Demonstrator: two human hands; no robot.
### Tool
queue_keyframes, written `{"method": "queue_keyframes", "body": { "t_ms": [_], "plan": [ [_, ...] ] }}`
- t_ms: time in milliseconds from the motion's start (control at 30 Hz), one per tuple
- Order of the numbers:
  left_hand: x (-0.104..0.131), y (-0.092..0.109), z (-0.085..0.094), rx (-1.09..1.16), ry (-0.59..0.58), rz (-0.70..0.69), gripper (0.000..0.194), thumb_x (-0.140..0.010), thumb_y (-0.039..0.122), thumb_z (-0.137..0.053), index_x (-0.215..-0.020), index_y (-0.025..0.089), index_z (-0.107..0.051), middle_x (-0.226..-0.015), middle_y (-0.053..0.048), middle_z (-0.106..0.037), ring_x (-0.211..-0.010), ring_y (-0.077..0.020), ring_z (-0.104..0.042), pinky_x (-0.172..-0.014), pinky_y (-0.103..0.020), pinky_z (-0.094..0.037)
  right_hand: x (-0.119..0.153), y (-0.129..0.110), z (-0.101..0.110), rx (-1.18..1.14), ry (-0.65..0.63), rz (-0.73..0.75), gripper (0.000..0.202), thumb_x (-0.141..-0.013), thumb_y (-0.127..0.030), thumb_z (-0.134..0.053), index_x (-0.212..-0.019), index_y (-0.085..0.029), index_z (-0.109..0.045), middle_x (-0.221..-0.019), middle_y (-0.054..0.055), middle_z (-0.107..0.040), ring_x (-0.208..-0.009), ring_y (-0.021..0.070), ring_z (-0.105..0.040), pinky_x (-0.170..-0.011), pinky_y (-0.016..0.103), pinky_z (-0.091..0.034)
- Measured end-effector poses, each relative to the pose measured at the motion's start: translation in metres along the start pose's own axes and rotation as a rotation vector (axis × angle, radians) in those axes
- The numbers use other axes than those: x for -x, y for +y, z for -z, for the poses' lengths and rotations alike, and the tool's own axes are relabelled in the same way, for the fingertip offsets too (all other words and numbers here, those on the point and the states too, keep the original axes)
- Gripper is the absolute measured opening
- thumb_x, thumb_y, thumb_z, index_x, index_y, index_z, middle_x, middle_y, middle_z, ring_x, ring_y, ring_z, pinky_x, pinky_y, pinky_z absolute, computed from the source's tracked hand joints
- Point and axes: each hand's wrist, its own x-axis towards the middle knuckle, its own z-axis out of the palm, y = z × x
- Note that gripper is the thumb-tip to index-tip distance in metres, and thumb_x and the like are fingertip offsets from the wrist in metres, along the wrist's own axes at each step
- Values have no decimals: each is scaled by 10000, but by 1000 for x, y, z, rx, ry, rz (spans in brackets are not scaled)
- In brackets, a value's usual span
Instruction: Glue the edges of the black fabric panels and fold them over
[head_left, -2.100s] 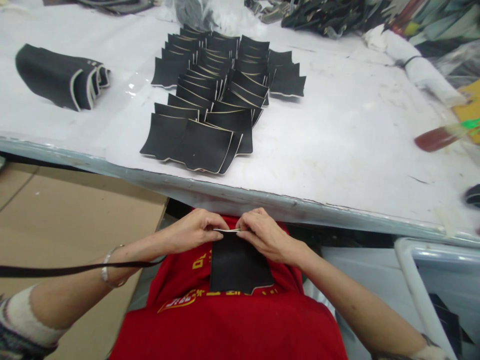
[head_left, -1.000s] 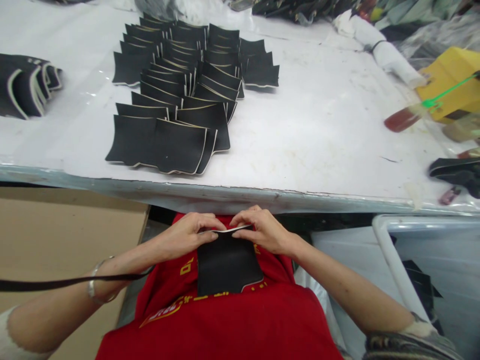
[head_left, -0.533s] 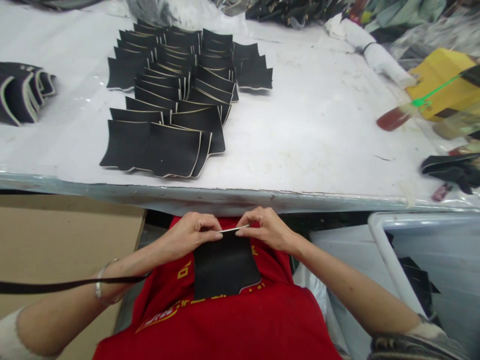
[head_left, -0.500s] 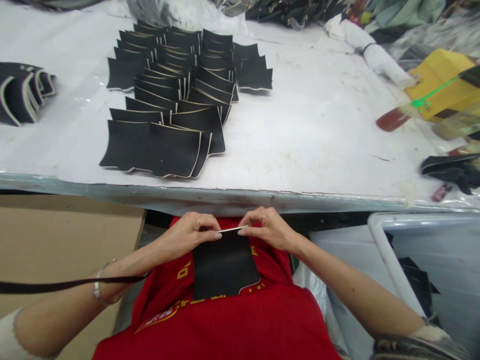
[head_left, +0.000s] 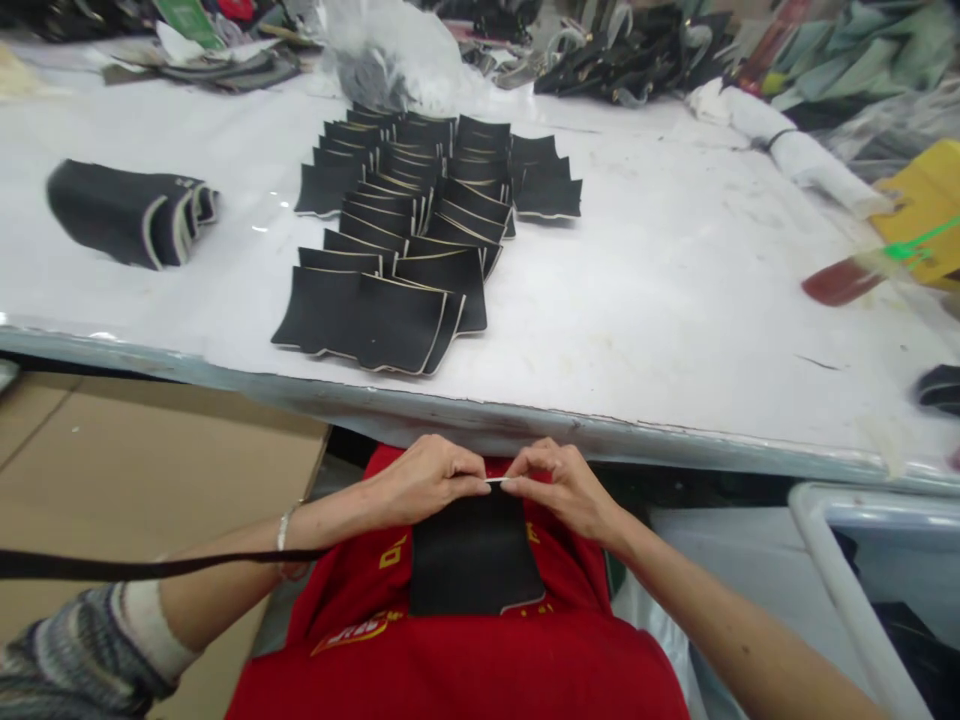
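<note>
A black leather piece (head_left: 476,560) with a pale cut edge hangs against the red apron (head_left: 450,665) on my lap. My left hand (head_left: 439,475) pinches its top edge between thumb and fingers. Close beside it, my right hand (head_left: 559,485) pinches the same edge, with a short pale strip of it showing between the two thumbs. On the white table ahead, many similar black leather pieces (head_left: 360,315) lie in overlapping rows.
A folded stack of black pieces (head_left: 105,210) lies on the table's left. At right are a white roll (head_left: 810,160), a yellow box (head_left: 926,200) and a brush with a dark red end (head_left: 844,280). A white bin (head_left: 817,540) holding black scraps stands lower right; cardboard (head_left: 165,460) lies lower left.
The view has swung left, so the table things sit farther right. My hands have come closer together along the leather piece's top edge, both still pinching it.
</note>
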Motion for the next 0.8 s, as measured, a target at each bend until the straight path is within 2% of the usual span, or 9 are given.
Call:
{"method": "queue_keyframes", "body": {
  "t_ms": [133,300,400,500,600,700,733,800],
  "plan": [
    [22,-11,13,107,27,68,298,-884,375,-571,-797,140,-732,-618,25,-594,-586,-96,-476,-545,-191,-310,0,0,4,-120,45,-84,292,-871,-419,-621,-700,-190,-684,-689,17,-651,-690,183,-561,-647,292,-402],
    [47,-21,26,211,215,160,336,-878,426,-577,-783,137,-720,-572,12,-585,-553,-113,-528,-542,-200,-363,-9,-4,2,-240,61,-133,376,-829,-526,-622,-650,-196,-645,-616,8,-589,-601,170,-503,-556,275,-384],
    [52,-17,39,241,363,110,326,-862,435,-605,-764,139,-703,-610,9,-578,-593,-110,-507,-569,-204,-365,-20,-18,3,-301,144,-115,380,-786,-550,-656,-636,-201,-645,-616,12,-593,-615,179,-519,-583,276,-416],
    [55,-9,51,455,421,49,351,-802,482,-670,-818,131,-683,-701,3,-578,-639,-110,-463,-592,-211,-365,-34,-39,8,-371,155,-71,392,-806,-562,-630,-651,-202,-640,-643,23,-614,-640,189,-552,-598,272,-450],
    [58,-5,54,644,444,45,410,-816,536,-633,-842,128,-667,-715,2,-548,-626,-105,-419,-585,-219,-353,-51,-57,11,-234,144,57,356,-868,-543,-560,-767,-218,-666,-717,38,-661,-697,205,-603,-640,275,-481],
    [60,-5,51,578,451,65,394,-839,515,-612,-758,132,-653,-654,18,-478,-604,-99,-359,-564,-221,-310,-69,-60,2,64,74,262,266,-900,-456,-543,-1050,-271,-662,-913,50,-729,-832,225,-664,-741,288,-500],
    [61,-5,51,513,445,60,389,-840,499,-615,-712,133,-642,-626,26,-443,-593,-97,-337,-557,-222,-296,-75,-56,-3,169,26,329,245,-907,-429,-533,-1057,-282,-659,-917,48,-740,-818,226,-675,-727,287,-500],
    [63,-4,52,388,455,31,390,-854,470,-603,-654,136,-624,-594,34,-390,-585,-97,-318,-563,-227,-291,-85,-42,-16,371,-63,422,232,-935,-397,-478,-916,-276,-675,-792,42,-744,-682,219,-675,-612,278,-477]
  ]
}}
